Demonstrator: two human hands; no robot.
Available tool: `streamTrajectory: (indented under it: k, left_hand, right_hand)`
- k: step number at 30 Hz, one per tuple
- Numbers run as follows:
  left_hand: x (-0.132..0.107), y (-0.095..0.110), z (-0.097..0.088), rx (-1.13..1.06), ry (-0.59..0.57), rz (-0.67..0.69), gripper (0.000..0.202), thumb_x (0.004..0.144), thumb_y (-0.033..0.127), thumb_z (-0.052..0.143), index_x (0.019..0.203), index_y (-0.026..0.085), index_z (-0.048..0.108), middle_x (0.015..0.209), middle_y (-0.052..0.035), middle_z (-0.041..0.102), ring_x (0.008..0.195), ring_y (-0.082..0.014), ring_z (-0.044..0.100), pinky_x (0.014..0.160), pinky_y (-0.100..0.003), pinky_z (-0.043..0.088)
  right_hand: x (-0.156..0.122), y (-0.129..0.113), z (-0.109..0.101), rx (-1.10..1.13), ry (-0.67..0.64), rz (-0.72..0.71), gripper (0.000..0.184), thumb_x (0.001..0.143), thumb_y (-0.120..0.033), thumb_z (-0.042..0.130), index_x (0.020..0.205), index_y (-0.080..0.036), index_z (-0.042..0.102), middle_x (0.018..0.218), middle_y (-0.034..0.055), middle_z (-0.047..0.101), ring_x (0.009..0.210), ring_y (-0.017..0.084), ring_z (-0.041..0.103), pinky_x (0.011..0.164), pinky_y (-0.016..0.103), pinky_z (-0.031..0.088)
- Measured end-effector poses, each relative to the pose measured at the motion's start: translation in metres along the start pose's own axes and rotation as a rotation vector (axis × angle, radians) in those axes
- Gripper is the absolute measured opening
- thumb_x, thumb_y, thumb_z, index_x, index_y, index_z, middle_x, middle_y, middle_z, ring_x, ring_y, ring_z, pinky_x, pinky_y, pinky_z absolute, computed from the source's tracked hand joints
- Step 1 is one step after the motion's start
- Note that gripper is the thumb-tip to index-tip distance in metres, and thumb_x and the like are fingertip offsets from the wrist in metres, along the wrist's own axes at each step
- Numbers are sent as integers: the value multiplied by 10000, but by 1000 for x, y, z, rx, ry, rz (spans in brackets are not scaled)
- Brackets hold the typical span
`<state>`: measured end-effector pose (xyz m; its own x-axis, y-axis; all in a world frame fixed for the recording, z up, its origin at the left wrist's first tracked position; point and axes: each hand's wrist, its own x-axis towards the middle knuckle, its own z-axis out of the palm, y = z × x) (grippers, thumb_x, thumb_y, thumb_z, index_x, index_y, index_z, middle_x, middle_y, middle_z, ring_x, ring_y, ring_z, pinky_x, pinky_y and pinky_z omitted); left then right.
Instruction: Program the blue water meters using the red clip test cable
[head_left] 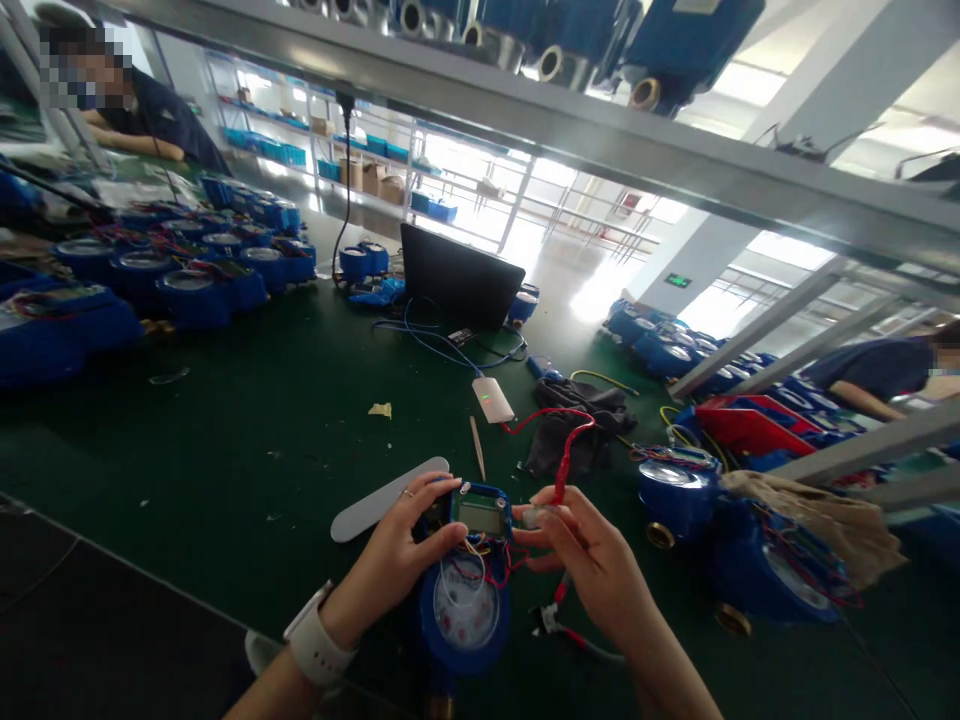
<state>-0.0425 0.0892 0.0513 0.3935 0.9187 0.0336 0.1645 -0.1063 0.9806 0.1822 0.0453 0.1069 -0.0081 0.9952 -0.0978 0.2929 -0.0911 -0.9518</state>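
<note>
A blue water meter (pixel 463 610) stands at the bench's near edge, with a round dial below and a small display module (pixel 480 515) above. Thin red and white wires loop between the two. My left hand (pixel 401 545) grips the module's left side, thumb on its front face and fingers over the top edge. Close to its right side, my right hand (pixel 581 555) pinches the end of a red cable (pixel 564 470); the small tip is partly hidden by my fingers. Below that hand lies another lead with red sleeves and a black-and-white connector (pixel 549 620).
A beige box (pixel 493 400) with lit lights joins the red cable, near a wooden stick (pixel 478 448) and a dark cloth (pixel 581 420). A grey strip (pixel 386 500) lies left. More meters (pixel 679 490) stand both sides; a black screen (pixel 461 275) stands behind. A metal shelf (pixel 480 90) crosses overhead.
</note>
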Motion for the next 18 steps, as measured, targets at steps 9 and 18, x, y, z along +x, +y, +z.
streamTrajectory:
  k: [9,18]
  left_hand:
    - [-45,-16,12,-232,177,-267,1010,861,706,511,1566,194,1,1652,-164,83,1519,-336,111,1233,-536,147]
    - [-62,-17,27,-656,122,-545,815,665,517,849,1332,170,534,1336,-191,613,1261,-390,566,1043,-499,482]
  right_hand:
    - [-4,62,-34,-236,233,47,557,890,-531,557,1316,-173,577,903,93,774,909,311,737,844,522,583]
    - [-37,35,-47,-151,544,-233,713,899,-585,522,1532,-339,307,1550,111,436,1378,373,449,1051,579,452]
